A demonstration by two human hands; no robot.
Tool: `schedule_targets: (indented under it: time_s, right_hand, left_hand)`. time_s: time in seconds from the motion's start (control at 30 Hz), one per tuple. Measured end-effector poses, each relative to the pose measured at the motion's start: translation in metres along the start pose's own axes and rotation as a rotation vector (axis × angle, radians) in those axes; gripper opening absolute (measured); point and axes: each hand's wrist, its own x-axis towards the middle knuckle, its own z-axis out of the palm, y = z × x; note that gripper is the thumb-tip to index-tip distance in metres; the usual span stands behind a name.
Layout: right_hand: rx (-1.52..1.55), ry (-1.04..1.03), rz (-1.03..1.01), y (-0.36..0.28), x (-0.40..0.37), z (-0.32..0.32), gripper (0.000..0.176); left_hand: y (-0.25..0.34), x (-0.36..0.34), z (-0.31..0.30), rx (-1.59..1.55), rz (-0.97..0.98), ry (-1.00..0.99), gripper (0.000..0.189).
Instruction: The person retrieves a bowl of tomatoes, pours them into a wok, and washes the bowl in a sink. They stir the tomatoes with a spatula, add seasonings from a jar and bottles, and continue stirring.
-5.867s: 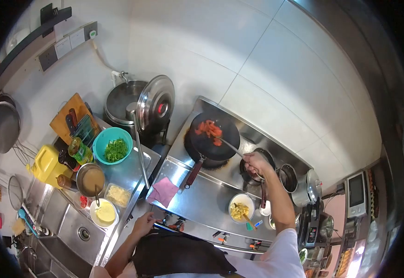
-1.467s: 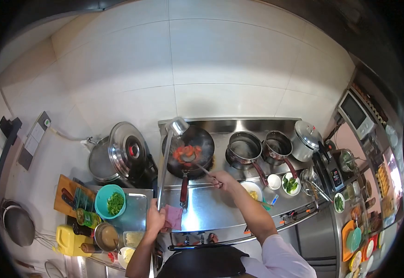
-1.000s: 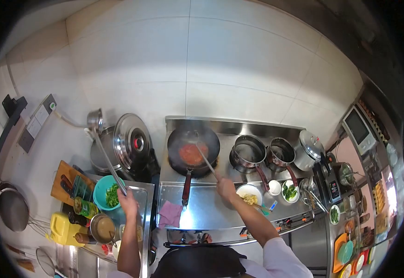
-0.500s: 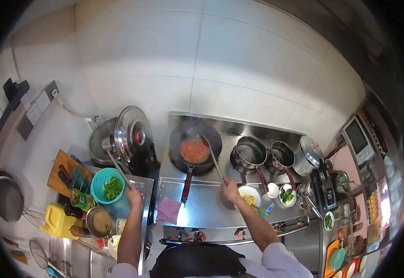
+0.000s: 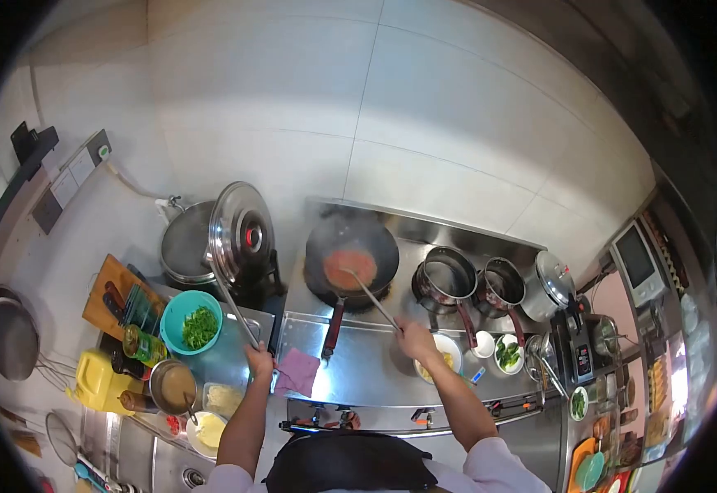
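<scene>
My right hand (image 5: 417,338) is closed around the handle of a long metal spatula (image 5: 377,304). Its head lies in red, saucy food (image 5: 348,267) in the middle of a dark wok (image 5: 391,256), and steam rises there. The wok's brown handle (image 5: 335,326) points toward me, with neither hand on it. My left hand (image 5: 260,361) grips a long-handled metal ladle (image 5: 242,320). The ladle's upper end is in front of a big pot lid (image 5: 231,218). Beside my left hand, a pink cloth (image 5: 297,371) lies on the steel counter.
Left of my left arm are a turquoise bowl (image 5: 171,322) of chopped greens, a saucepan (image 5: 154,386) of brown liquid and a yellow jug (image 5: 99,380). Two saucepans (image 5: 449,275) stand right of the wok. White bowls (image 5: 483,345) sit near my right hand.
The spatula's head has moved from the wok's right side into the middle of the red food. My left hand and the ladle have shifted right, toward the cloth. The view has shifted slightly.
</scene>
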Motion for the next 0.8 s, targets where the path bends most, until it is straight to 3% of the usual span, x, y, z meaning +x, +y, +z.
schedule_targets:
  time_s: [0.03,0.13,0.17,0.27,0.4,0.6,0.7,0.8]
  right_hand:
    - [-0.041,-0.024,-0.029,-0.001,0.002,0.004,0.036]
    - [-0.100,-0.042,-0.055,0.001,0.016,0.023,0.035]
    - [-0.076,-0.015,-0.028,-0.002,0.025,0.031,0.035]
    - [-0.002,0.056,0.030,0.005,0.040,0.044,0.035]
    - [0.019,0.073,0.093,0.019,0.061,0.050,0.033]
    - [-0.056,0.033,0.071,0.009,0.046,0.020,0.030]
    - [-0.173,0.000,0.041,0.012,0.026,-0.019,0.034]
    - [-0.183,0.063,-0.145,0.040,0.027,-0.049,0.036]
  left_hand:
    - [-0.013,0.005,-0.003,0.029,-0.020,-0.007,0.030]
    - [-0.085,0.046,-0.010,0.436,0.295,0.211,0.036]
    - [-0.060,0.028,-0.017,0.501,0.223,0.128,0.040]
    - [-0.030,0.008,-0.022,0.724,0.106,0.159,0.040]
    - [-0.038,0.003,-0.030,0.756,0.251,0.214,0.055]
    - [-0.025,-0.018,-0.036,0.840,0.268,0.238,0.090]
    - [-0.013,-0.030,-0.038,0.841,0.248,0.226,0.092]
    - [-0.012,-0.029,-0.033,0.818,0.243,0.266,0.083]
